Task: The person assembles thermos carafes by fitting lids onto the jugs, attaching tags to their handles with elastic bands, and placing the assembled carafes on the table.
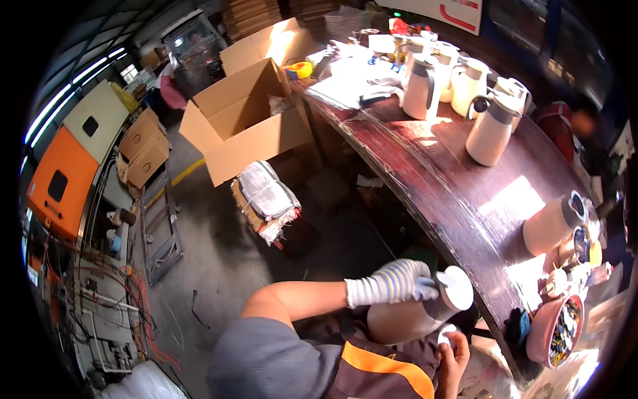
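Note:
A pale thermos jug (pixel 405 322) with a grey neck lies tilted across my lap, its white lid (pixel 457 287) pointing to the right. My left hand (pixel 397 282), in a striped knitted glove, is closed over the upper side of the jug near its neck. Just below the lid, my bare right hand (pixel 454 356) pinches a small white piece (pixel 446 334); its exact kind I cannot make out. The jug's underside is hidden by my lap and the brown apron (pixel 389 372) with an orange band.
Several thermos jugs (pixel 420 90) stand on the dark red table (pixel 458 193), one (pixel 551 223) nearer me. A pink basin (pixel 555 332) of small parts is at its near end. An open cardboard box (pixel 249 126) and a cloth-padded stool (pixel 266 196) stand left. Another person (pixel 565 126) is across the table.

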A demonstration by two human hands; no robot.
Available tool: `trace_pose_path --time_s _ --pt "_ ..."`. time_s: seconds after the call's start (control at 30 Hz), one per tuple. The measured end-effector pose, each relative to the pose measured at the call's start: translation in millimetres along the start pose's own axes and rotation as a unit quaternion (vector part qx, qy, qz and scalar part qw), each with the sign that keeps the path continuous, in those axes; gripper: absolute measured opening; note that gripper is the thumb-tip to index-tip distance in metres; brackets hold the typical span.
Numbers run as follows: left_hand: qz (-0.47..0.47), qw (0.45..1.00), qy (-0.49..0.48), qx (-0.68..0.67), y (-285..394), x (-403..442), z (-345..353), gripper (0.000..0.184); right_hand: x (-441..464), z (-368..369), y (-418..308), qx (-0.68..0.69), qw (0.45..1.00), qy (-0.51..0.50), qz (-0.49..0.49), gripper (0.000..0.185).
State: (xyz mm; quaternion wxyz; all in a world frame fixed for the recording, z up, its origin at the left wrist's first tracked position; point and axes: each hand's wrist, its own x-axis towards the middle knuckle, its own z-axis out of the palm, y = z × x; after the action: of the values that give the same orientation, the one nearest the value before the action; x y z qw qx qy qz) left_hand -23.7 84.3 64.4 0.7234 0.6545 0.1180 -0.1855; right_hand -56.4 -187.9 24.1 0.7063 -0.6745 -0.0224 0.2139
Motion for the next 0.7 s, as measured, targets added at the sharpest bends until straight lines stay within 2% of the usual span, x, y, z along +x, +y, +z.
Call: trace_pose_path --time_s 0.03,0.07,0.1,0.13,0.17,0.2,0.27,0.3,0.33,0.37,0.4,0.43,0.47,0.5,0.53,0.57,0.6,0.7 --pt "0.162 0.966 0.083 0.185 -2 -3 -8 0.024 6 3 -4 0.041 0.999 -0.010 -0.023 0.034" --pt "0.134 0.964 0.096 0.208 24 -17 -19 0.025 8 3 -6 0.083 0.996 -0.013 -0.044 0.042" --pt "0.139 0.984 0.109 0.014 27 -16 -30 0.026 10 4 -10 0.068 0.997 0.007 -0.036 0.045" --pt "0.211 0.967 0.140 -0.025 36 -10 -41 0.029 12 2 -13 0.052 0.998 0.027 -0.029 0.049" --pt "0.243 0.955 0.168 -0.009 55 -13 -51 0.016 16 0 -10 0.052 0.998 0.034 -0.016 0.047" --pt "0.226 0.952 0.207 -0.015 73 -14 -58 0.019 19 -3 -6 0.063 0.997 0.037 -0.006 0.046" --pt "0.257 0.936 0.234 -0.062 80 17 -100 0.023 23 -4 -2 0.071 0.996 0.045 0.018 0.044" --pt "0.303 0.915 0.264 -0.043 90 28 -105 0.020 25 -5 1 0.073 0.995 0.057 0.019 0.044" --pt "0.340 0.898 0.255 -0.114 93 59 -125 0.019 27 -5 3 0.085 0.994 0.054 0.031 0.043" --pt "0.347 0.864 0.362 0.052 100 86 -140 0.020 30 -5 5 0.096 0.993 0.050 0.042 0.042" --pt "0.348 0.872 0.343 0.019 114 101 -141 0.022 31 -6 5 0.098 0.993 0.060 0.042 0.042" --pt "0.375 0.852 0.363 0.027 112 137 -164 0.024 34 -8 5 0.098 0.991 0.074 0.051 0.041" --pt "0.384 0.855 0.348 0.022 117 162 -179 0.027 36 -12 4 0.097 0.989 0.090 0.058 0.041" --pt "0.436 0.820 0.357 0.097 117 195 -206 0.031 40 -21 8 0.095 0.991 0.083 0.039 0.040" --pt "0.438 0.794 0.405 0.116 123 213 -215 0.035 47 -29 9 0.085 0.994 0.072 0.009 0.039" --pt "0.343 0.772 0.479 0.239 136 212 -212 0.041 58 -36 3 0.073 0.994 0.076 -0.004 0.040" --pt "0.335 0.766 0.478 0.270 142 227 -220 0.042 70 -46 -6 0.059 0.995 0.080 -0.016 0.040" --pt "0.376 0.804 0.412 0.204 155 253 -252 0.047 128 -78 -50 -0.182 0.970 0.135 -0.092 0.045"
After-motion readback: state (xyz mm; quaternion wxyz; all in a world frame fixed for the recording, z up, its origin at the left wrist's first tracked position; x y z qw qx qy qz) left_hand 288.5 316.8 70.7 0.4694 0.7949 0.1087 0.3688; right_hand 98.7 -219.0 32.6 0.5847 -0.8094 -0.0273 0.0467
